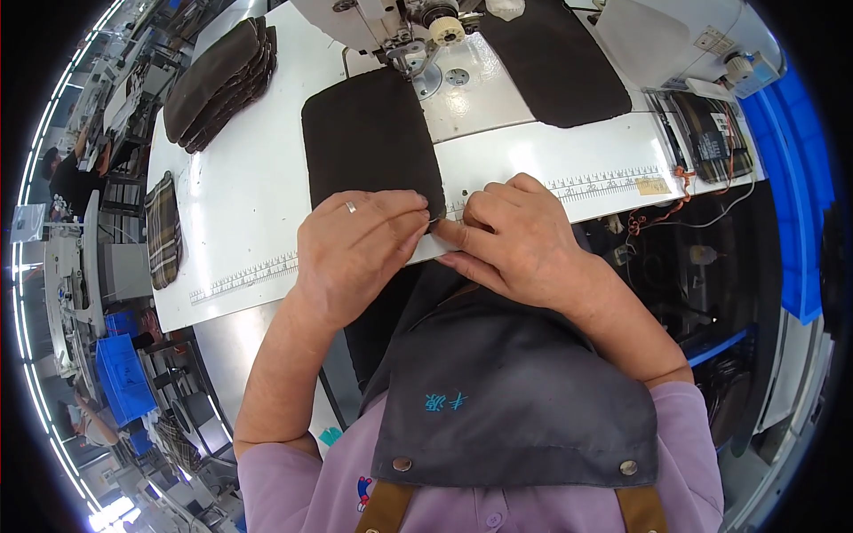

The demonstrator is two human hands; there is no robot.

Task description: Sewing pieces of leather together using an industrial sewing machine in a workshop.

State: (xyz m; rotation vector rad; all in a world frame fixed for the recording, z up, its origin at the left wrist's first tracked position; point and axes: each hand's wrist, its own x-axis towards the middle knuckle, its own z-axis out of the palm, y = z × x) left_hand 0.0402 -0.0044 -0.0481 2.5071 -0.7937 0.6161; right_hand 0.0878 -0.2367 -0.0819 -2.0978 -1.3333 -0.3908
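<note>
A dark brown fabric panel with rounded corners lies on the white sewing table, its far end close to the needle area of the sewing machine. My left hand, wearing a ring, is closed on the panel's near right corner, with thumb and fingers pinched together. Right beside it, my right hand has its fingers bent, the index fingertip and thumb near that same corner. Whatever lies between the right fingertips is too small to make out.
A stack of dark panels sits at the far left, with plaid fabric pieces nearer. Another dark panel lies right of the needle. A ruler strip runs along the table's front edge. Blue bins stand at the right.
</note>
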